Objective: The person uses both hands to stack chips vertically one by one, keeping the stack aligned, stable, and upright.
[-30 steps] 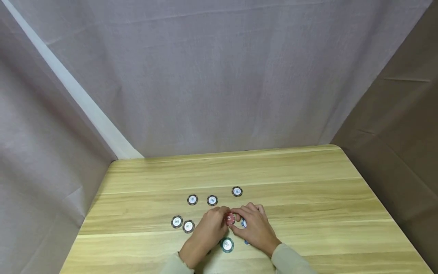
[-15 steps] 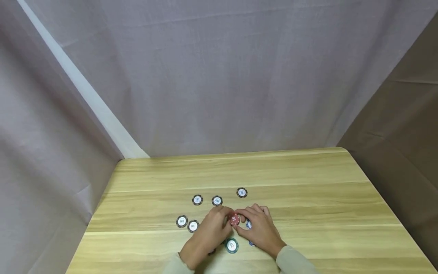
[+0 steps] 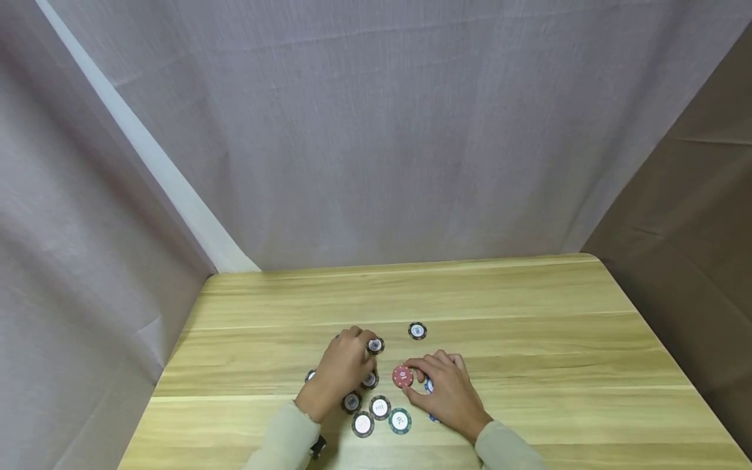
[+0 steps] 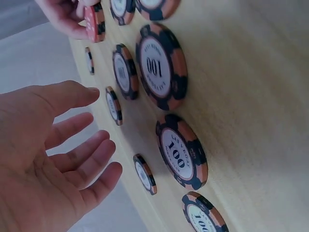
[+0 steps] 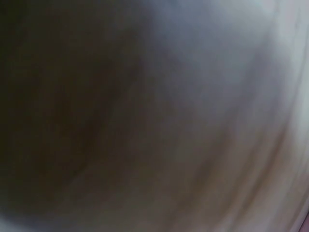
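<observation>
My right hand [image 3: 442, 388] pinches a red poker chip [image 3: 402, 376] marked 10 at its edge. In the left wrist view the red chip [image 4: 91, 23] lies flat against a black-and-orange edge below it. My left hand [image 3: 341, 369] hovers palm down over black poker chips, near one black chip [image 3: 375, 345] beyond its fingertips. Its fingers are loosely bent and hold nothing in the left wrist view, beside a black chip [image 4: 113, 105]. Blue poker chips [image 3: 429, 386] lie partly hidden beneath my right hand. Only a dark blur shows in the right wrist view.
A green poker chip [image 3: 400, 421] marked 20 lies nearest me, beside a black chip [image 3: 380, 408] marked 100. Farther back sits another black chip [image 3: 418, 331]. The wooden table [image 3: 529, 313] runs back to a grey cloth [image 3: 382, 130].
My left hand has let go of the red chip and moved left and away from me, uncovering several black chips. My right hand keeps its hold on the red chip.
</observation>
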`<move>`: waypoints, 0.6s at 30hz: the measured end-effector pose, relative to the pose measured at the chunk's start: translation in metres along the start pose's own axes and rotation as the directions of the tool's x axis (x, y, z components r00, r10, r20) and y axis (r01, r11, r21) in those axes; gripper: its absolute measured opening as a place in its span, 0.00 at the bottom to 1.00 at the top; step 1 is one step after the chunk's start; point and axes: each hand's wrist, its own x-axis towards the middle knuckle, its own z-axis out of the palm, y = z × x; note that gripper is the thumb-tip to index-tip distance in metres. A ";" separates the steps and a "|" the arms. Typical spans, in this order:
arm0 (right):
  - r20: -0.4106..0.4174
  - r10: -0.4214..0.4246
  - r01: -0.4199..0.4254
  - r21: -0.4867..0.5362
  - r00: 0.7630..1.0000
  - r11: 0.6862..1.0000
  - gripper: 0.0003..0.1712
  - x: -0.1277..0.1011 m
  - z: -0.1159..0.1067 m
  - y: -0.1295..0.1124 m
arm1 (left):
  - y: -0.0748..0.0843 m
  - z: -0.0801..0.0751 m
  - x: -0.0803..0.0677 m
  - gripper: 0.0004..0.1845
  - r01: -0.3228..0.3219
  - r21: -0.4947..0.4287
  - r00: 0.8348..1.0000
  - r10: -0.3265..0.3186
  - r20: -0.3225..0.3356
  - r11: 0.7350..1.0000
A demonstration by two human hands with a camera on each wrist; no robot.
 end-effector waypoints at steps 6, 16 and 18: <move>0.015 0.009 -0.009 -0.001 1.000 1.000 0.26 0.000 0.000 -0.001 | -0.003 0.001 0.010 0.20 -0.022 0.054 0.998 0.019 0.055 0.998; 0.006 0.011 -0.011 0.009 1.000 1.000 0.27 0.000 -0.001 -0.001 | 0.003 0.001 0.025 0.20 -0.004 0.069 0.986 -0.008 0.167 0.998; -0.002 0.003 -0.003 0.005 1.000 1.000 0.26 0.000 0.000 0.000 | 0.004 0.002 0.027 0.19 0.006 0.066 0.985 -0.017 0.169 0.998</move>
